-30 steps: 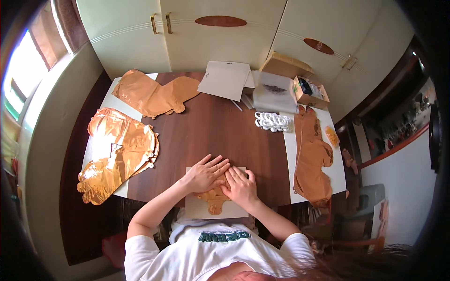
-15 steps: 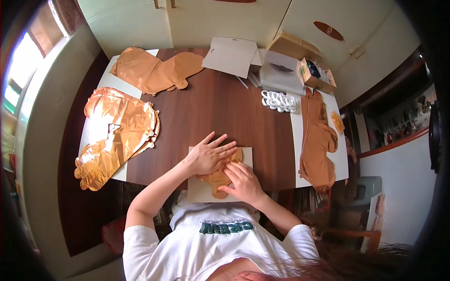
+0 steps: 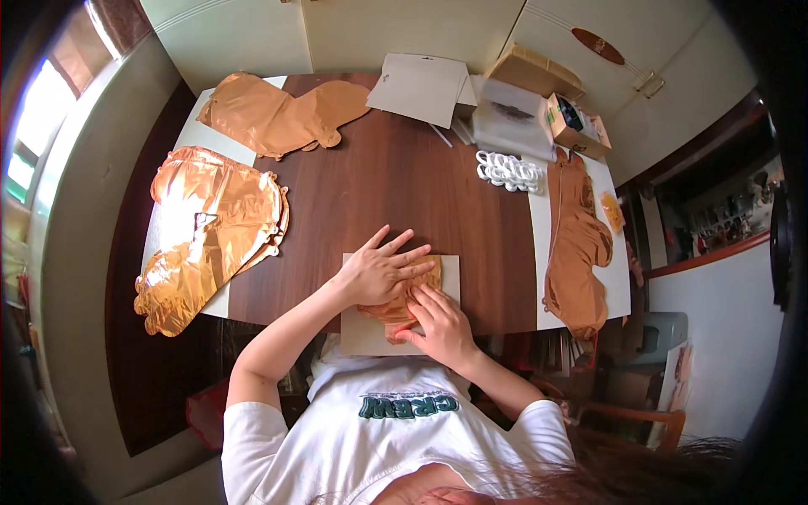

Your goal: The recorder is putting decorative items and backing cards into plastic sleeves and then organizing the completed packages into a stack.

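Observation:
A folded orange-brown foil balloon [image 3: 394, 316] lies on a white card [image 3: 362, 335] at the table's near edge. My left hand [image 3: 376, 273] rests flat across its upper part with the fingers spread. On its right side is my right hand [image 3: 439, 326], fingers stretched out over the foil and thumb apart, near its lower end. Both hands press down on the foil, hiding much of it, and neither grips it.
Shiny copper foil balloons [image 3: 210, 240] lie at left, matte brown ones [image 3: 269, 114] at far left and more [image 3: 576, 244] at right. White looped rings [image 3: 509, 172], grey cards [image 3: 418, 88], a clear plastic bag [image 3: 509, 122], an open small box [image 3: 579, 126] and a yellow packet [image 3: 612, 212] sit on the far right side.
The view has shifted slightly. Less of the foil's lower end shows below my right hand, and my left fingers are spread a little wider. Both hands stay in nearly the same place.

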Motion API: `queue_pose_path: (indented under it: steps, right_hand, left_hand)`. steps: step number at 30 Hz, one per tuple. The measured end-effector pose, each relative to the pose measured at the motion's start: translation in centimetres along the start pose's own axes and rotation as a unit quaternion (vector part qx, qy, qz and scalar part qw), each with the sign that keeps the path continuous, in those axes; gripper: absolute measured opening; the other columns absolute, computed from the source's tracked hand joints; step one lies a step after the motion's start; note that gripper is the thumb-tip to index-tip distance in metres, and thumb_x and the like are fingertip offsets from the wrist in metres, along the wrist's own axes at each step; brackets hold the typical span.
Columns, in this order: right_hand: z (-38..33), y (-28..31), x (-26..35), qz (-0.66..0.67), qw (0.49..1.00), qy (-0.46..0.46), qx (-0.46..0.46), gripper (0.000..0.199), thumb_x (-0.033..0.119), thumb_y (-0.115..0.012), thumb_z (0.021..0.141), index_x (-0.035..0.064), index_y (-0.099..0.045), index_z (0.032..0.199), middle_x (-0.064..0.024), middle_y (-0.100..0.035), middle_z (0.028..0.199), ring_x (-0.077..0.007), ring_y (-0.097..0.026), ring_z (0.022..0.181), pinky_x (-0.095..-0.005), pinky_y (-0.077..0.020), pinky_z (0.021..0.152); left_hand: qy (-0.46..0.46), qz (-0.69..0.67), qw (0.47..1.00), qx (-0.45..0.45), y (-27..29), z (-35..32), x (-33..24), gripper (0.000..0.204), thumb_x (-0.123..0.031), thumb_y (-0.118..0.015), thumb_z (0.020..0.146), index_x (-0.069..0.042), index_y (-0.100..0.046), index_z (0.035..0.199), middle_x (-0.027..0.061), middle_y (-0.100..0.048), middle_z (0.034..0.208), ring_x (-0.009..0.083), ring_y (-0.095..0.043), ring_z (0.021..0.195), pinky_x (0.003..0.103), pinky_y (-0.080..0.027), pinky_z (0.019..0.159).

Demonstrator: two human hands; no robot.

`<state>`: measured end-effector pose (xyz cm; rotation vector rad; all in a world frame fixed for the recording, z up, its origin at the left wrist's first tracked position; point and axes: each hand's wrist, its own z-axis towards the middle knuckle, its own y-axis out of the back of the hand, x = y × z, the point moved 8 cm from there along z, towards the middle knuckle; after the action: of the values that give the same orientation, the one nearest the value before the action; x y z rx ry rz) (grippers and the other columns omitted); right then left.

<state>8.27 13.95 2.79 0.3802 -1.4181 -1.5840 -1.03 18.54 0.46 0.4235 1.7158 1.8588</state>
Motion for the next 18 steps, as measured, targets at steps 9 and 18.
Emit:
queue_pose_path:
  steps: [9,18]
  right_hand:
    - [1.7,0.2,-0.4,0.006,0.998,0.01,-0.055,0.022,0.022,-0.069,0.065,0.0094,-0.06,0.081,-0.0006,-0.057,0.084,-0.0168,-0.053,0.085,-0.0329,-0.0422,0.073]
    - [2.4,0.7,0.4,-0.052,0.99,0.115,-0.068,0.007,0.017,-0.057,0.073,0.0107,-0.054,0.072,-0.0003,-0.052,0.072,-0.015,-0.053,0.072,-0.0294,-0.0413,0.068]
  left_hand:
    - [-0.004,-0.012,1.0,0.015,-0.5,0.0,0.2,0.045,-0.033,-0.031,0.09,-0.029,-0.033,0.135,-0.0033,-0.028,0.141,0.0259,-0.019,0.133,0.05,-0.009,0.106]
    - [0.007,-0.036,0.997,0.065,-1.0,0.4,0.5,0.045,-0.036,-0.025,0.092,-0.03,-0.028,0.137,-0.0043,-0.025,0.143,0.0254,-0.013,0.134,0.049,-0.005,0.107]
